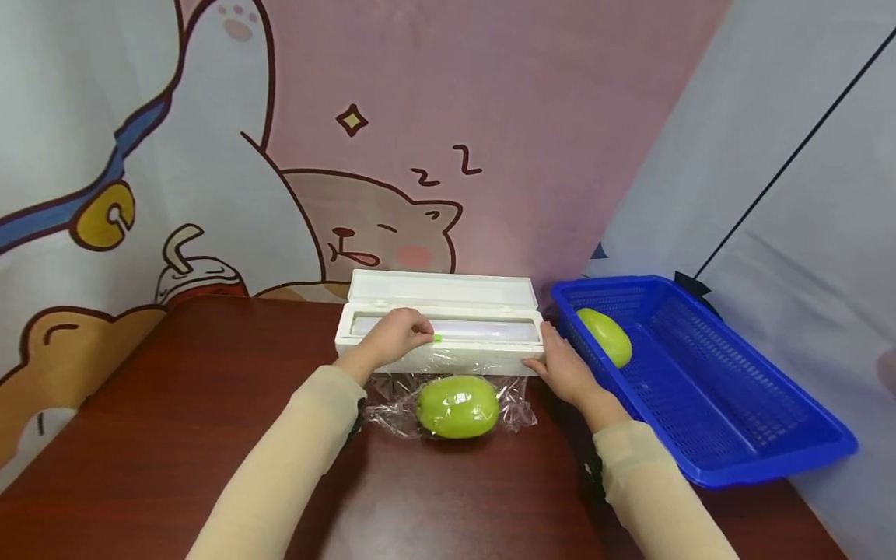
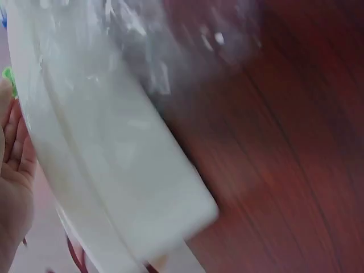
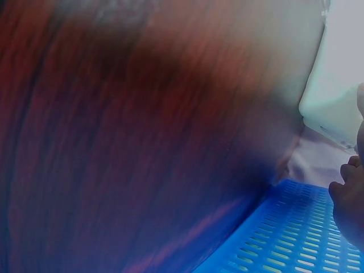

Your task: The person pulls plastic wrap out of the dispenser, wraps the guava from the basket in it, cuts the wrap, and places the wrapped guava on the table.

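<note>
A white cling film dispenser (image 1: 437, 358) stands on the table with its lid (image 1: 442, 289) tipped back and a film roll inside. My left hand (image 1: 393, 336) pinches the small green slider (image 1: 437, 338) at its front edge. In the left wrist view, the same hand (image 2: 14, 170) shows beside the slider (image 2: 8, 74). My right hand (image 1: 565, 367) grips the dispenser's right end, thumb in front and fingers along the side. Clear film (image 1: 392, 408) hangs from the dispenser over a green oval fruit (image 1: 458, 407) lying in front of it.
A blue plastic basket (image 1: 700, 459) stands at the right, close to my right forearm, with another green fruit (image 1: 606, 336) in it. The brown table (image 1: 175, 435) meets a printed cloth backdrop (image 1: 518, 155) behind the dispenser.
</note>
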Demonstrator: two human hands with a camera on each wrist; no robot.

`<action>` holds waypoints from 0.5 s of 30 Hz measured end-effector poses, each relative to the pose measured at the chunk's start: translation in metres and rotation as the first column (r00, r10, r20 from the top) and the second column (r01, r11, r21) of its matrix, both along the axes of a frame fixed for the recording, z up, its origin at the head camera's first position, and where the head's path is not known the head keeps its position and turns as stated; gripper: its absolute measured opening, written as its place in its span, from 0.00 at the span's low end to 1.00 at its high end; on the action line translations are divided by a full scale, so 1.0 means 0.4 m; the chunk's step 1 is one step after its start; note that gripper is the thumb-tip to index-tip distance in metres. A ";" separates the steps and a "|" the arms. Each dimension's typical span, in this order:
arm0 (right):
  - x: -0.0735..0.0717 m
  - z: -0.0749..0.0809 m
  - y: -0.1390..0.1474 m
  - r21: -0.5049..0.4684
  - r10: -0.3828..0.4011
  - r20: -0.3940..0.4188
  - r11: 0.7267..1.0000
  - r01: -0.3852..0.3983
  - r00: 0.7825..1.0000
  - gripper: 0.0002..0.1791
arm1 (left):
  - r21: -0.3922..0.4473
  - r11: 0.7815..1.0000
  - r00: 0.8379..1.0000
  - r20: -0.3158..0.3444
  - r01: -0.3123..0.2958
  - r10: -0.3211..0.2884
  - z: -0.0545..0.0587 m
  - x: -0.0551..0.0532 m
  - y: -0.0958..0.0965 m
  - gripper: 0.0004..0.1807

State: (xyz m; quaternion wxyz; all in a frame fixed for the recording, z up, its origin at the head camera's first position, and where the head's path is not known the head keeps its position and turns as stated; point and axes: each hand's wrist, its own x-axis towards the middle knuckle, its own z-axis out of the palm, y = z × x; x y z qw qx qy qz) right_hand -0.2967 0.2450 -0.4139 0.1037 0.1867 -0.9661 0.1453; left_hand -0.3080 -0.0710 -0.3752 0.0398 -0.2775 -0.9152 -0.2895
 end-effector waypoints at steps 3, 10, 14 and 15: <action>-0.001 -0.002 0.002 -0.006 0.005 -0.001 1.000 -0.005 1.000 0.40 | -0.032 0.999 0.998 -0.056 -0.020 0.018 0.000 0.010 -0.062 0.06; 0.007 0.000 -0.006 -0.011 -0.010 0.037 1.000 0.010 0.999 0.41 | -0.018 0.995 0.990 -0.107 -0.100 0.097 -0.010 0.035 -0.167 0.05; 0.012 0.000 -0.014 -0.018 -0.004 0.043 1.000 0.004 0.999 0.41 | 0.022 0.986 0.981 -0.107 -0.162 0.164 -0.020 0.041 -0.230 0.05; 0.013 0.001 -0.015 -0.018 -0.004 0.044 1.000 0.005 0.999 0.41 | 0.014 0.980 0.974 -0.103 -0.199 0.200 -0.021 0.046 -0.251 0.05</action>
